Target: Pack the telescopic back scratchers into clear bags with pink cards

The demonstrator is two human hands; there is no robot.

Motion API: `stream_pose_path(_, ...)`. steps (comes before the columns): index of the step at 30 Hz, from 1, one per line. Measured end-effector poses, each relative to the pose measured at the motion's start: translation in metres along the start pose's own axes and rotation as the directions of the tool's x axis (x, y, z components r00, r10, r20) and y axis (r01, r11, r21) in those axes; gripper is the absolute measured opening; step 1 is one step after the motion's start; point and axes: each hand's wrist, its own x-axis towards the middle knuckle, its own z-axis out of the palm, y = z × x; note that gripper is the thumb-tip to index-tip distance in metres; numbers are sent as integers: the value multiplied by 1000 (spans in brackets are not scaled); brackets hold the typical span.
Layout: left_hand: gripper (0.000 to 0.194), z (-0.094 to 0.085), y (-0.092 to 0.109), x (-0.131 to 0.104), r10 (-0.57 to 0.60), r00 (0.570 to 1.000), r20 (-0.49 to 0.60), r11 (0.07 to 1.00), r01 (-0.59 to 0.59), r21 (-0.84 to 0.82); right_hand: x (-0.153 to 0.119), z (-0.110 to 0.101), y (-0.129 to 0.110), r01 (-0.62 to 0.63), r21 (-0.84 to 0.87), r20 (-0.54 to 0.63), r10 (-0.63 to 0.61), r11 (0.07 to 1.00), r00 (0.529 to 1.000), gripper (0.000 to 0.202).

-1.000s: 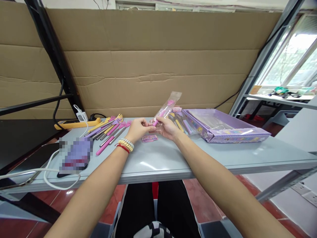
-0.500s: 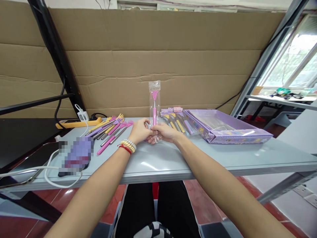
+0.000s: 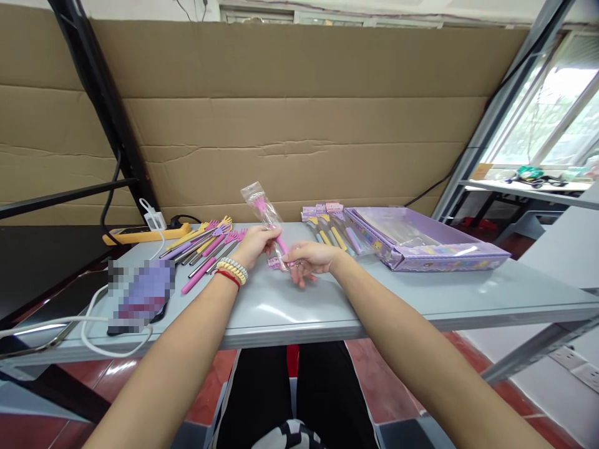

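Observation:
A pink hand-shaped scratcher in a clear plastic sleeve (image 3: 260,203) tilts to the upper left above the grey table. Around its middle, the fingers of my left hand (image 3: 256,246) are closed. My right hand (image 3: 311,259) pinches the sleeve's lower end between thumb and finger, its other fingers loosely curled below. A small pink printed label (image 3: 273,264) shows by that lower end. On the left lie several loose pink, purple and yellow scratchers (image 3: 200,275). Right of my hands are several bagged scratchers (image 3: 337,237) with printed tops.
A purple box (image 3: 449,259) holding clear plastic stands on the right of the table (image 3: 299,318). At the left are a blurred purple item (image 3: 147,293), a white cable (image 3: 88,340) and a yellow power strip (image 3: 150,234). Cardboard (image 3: 299,118) rises behind.
The sleeved scratcher has gone from upright to tilted left and sits lower. My left hand has shifted slightly left, and a pink label now shows at the sleeve's bottom.

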Motion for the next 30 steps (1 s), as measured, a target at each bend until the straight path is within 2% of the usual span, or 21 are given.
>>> stream_pose_path(4,31,-4,-1,3,1,988,-156,999,-8,-42,2,-2,2,119,20,-120,-115,993,986,30)
stream_pose_path(8,29,-5,1,3,-80,971,-225,993,58,-99,3,-3,3,197,11,-119,-195,980,974,35)
stream_pose_path(11,26,-3,5,0,-126,964,-234,983,89,-163,7,-3,4,208,-15,-159,-207,978,965,39)
stream_pose_path(14,21,-1,9,-4,-138,974,-180,974,101,-205,9,-4,5,174,-52,-200,-181,983,963,40)
stream_pose_path(17,13,0,9,-5,-145,980,-138,977,119,-178,6,-5,4,130,-93,-216,-147,987,965,36)
stream_pose_path(19,11,-2,9,-4,-148,975,-167,980,122,-159,2,-6,2,144,-90,-235,-162,985,958,38)
stream_pose_path(22,12,-6,8,-3,-137,959,-248,984,102,-146,-5,-7,-1,263,-14,-253,-258,965,932,70)
stream_pose_path(24,16,-8,8,-3,-127,952,-277,987,94,-130,-7,-8,-1,326,7,-216,-317,945,924,86)
stream_pose_path(25,19,-9,9,-3,-125,952,-280,988,94,-123,-7,-9,-1,343,-13,-204,-338,939,919,84)
stream_pose_path(27,25,-9,9,-3,-119,953,-279,990,94,-104,-4,-10,1,353,-111,-247,-370,929,896,60)
stream_pose_path(29,30,-9,10,-4,-108,956,-271,993,90,-78,1,-11,2,350,-235,-339,-414,907,845,31)
stream_pose_path(30,32,-8,10,-5,-101,960,-262,994,87,-66,4,-11,3,350,-285,-379,-440,893,814,25)
